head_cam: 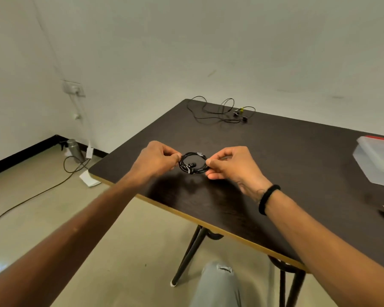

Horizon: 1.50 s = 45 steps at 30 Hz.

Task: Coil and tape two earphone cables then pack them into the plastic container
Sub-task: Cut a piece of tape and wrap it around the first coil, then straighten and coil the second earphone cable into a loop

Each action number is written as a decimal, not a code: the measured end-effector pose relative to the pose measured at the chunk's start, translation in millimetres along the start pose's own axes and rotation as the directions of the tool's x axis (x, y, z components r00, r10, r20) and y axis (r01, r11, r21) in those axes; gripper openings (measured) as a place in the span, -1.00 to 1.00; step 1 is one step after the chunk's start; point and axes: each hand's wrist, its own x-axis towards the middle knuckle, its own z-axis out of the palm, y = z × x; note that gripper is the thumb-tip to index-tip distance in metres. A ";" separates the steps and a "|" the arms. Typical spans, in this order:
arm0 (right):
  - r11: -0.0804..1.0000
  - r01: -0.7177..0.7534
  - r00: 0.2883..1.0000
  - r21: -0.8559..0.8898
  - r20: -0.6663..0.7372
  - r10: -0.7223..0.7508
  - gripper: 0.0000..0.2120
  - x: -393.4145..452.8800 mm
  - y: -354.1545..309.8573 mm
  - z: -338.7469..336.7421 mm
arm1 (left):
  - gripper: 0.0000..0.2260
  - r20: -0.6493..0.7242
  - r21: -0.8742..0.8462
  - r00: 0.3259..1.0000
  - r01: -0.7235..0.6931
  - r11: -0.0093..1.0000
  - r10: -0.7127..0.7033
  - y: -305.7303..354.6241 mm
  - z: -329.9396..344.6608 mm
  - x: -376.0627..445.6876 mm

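Hands [155,159] [228,166] pinch coiled earphone cable [192,163], seemingly flat, earbuds inward.

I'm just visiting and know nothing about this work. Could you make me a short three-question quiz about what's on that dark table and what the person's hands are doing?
1. True or false: both earphone cables are already coiled.
2. Which hands hold the coiled earphone cable? A) left hand only B) right hand only C) both
3. Fill in: the plastic container sits on the table at the person's far ____ side.

Key
1. False: the loose earphone cable lies uncoiled at the table's far edge.
2. C: each hand pinches one side of the coil, above the table.
3. Right.
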 end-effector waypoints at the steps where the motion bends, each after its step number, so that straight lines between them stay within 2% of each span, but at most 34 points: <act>1: 1.000 -0.010 1.000 -0.017 0.003 0.010 -0.90 0.9 0.5 6.5 | -0.82 -0.002 -0.003 1.000 0.011 1.000 -0.011 -3.4 -4.1 -1.5; 6: 0.985 -0.020 0.999 -0.172 0.027 0.026 -0.91 5.4 -2.3 19.6 | -0.86 0.006 0.042 0.999 0.052 0.998 -0.052 -12.8 -9.0 -2.4; 11: 0.888 0.074 0.997 -0.453 0.041 -0.061 -0.84 12.1 -14.1 9.2 | -0.83 0.016 0.167 0.999 0.047 0.985 -0.050 -14.1 -10.2 6.9; 16: 0.887 0.049 0.995 -0.460 -0.052 -0.082 -0.85 38.6 -10.3 -18.4 | -0.78 -0.028 0.175 1.000 0.000 0.985 0.005 11.0 5.8 37.2; 22: 0.862 0.028 0.986 -0.507 -0.130 -0.109 -0.90 81.4 -5.0 -70.5 | -0.86 0.067 0.171 0.991 -0.129 0.977 0.119 55.9 61.6 89.6; 28: 0.793 0.029 0.969 -0.609 -0.177 -0.171 -0.97 127.5 5.7 -113.0 | -0.77 0.058 0.294 0.976 -0.218 0.931 0.210 90.3 119.4 147.8; 31: 0.706 0.054 0.956 -0.706 -0.168 -0.240 -0.72 155.4 14.5 -124.4 | -0.71 0.073 0.365 0.974 -0.226 0.903 0.214 93.9 137.9 176.9; 33: 0.596 0.066 0.957 -0.800 -0.118 -0.264 -0.53 173.6 14.2 -124.3 | -0.73 0.082 0.395 0.970 -0.242 0.886 0.228 92.4 145.0 190.5; 36: 0.468 0.091 0.966 -0.879 -0.035 -0.255 -0.24 203.9 7.8 -122.4 | -0.80 0.077 0.404 0.958 -0.283 0.870 0.276 90.1 155.8 202.8; 38: 0.385 0.091 0.974 -0.919 0.003 -0.225 -0.14 222.3 2.7 -123.3 | -0.83 0.069 0.387 0.953 -0.298 0.873 0.295 87.1 163.0 206.3; 42: 0.295 0.078 0.984 -0.952 0.026 -0.178 -0.23 244.5 -6.3 -129.9 | -0.84 0.052 0.344 0.954 -0.293 0.892 0.294 81.1 166.8 212.5; 45: 0.303 0.066 0.973 -0.951 -0.005 -0.229 -0.50 243.5 -9.8 -135.7 | -0.73 0.045 0.297 0.962 -0.269 0.916 0.268 80.4 161.7 220.3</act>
